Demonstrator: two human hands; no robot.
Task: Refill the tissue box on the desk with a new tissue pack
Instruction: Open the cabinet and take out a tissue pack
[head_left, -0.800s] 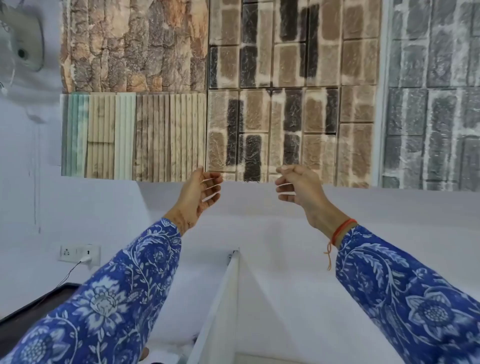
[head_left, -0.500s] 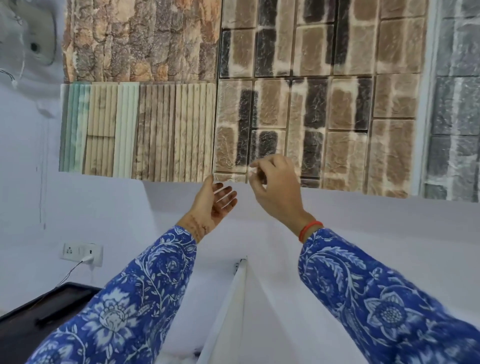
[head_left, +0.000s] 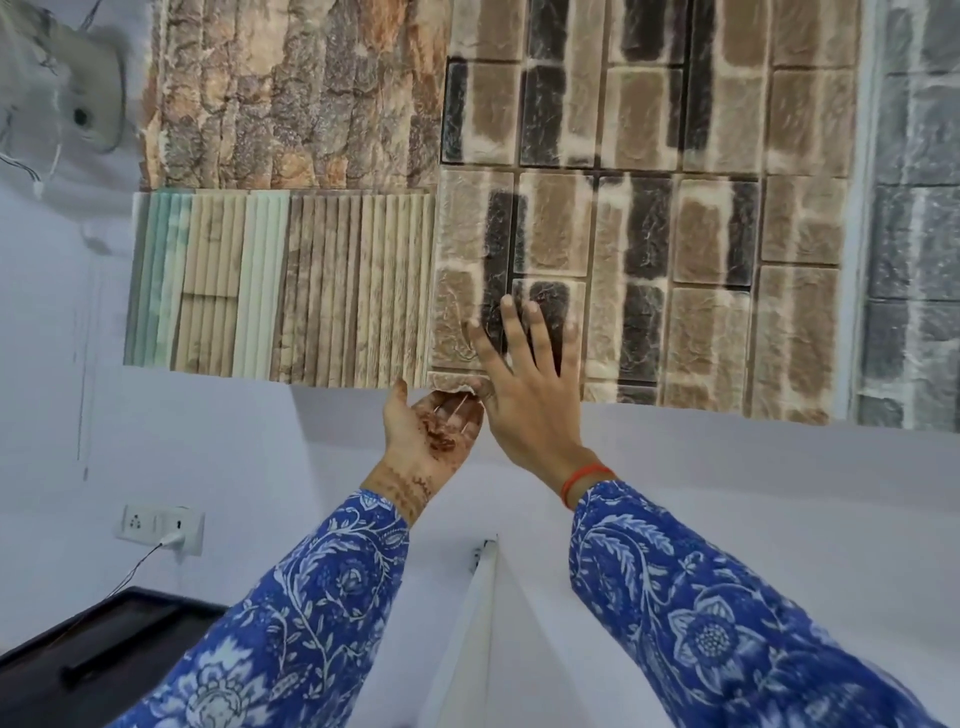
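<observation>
Neither the tissue box nor the tissue pack is in view; the camera looks up at a wall. My left hand (head_left: 434, 431) is raised palm up with fingers apart, and it holds nothing. My right hand (head_left: 524, 384) is raised beside it with fingers spread, its back toward me, and overlaps the left hand's fingertips. Both hands are held in front of the lower edge of the brick-pattern wall panel (head_left: 623, 234). Blue floral sleeves cover both forearms.
Textured sample panels cover the upper wall: a bark-like one (head_left: 291, 93), a ribbed one (head_left: 280, 286), a grey brick one (head_left: 914, 234). A wall fan (head_left: 67, 98) hangs at top left. A socket with a plugged cable (head_left: 161, 527) and a dark surface (head_left: 88, 660) sit at lower left. A white partition edge (head_left: 478, 623) rises below.
Both hands came together from apart. The right hand moved left and opened from loosely curled to spread fingers. The view shifted slightly.
</observation>
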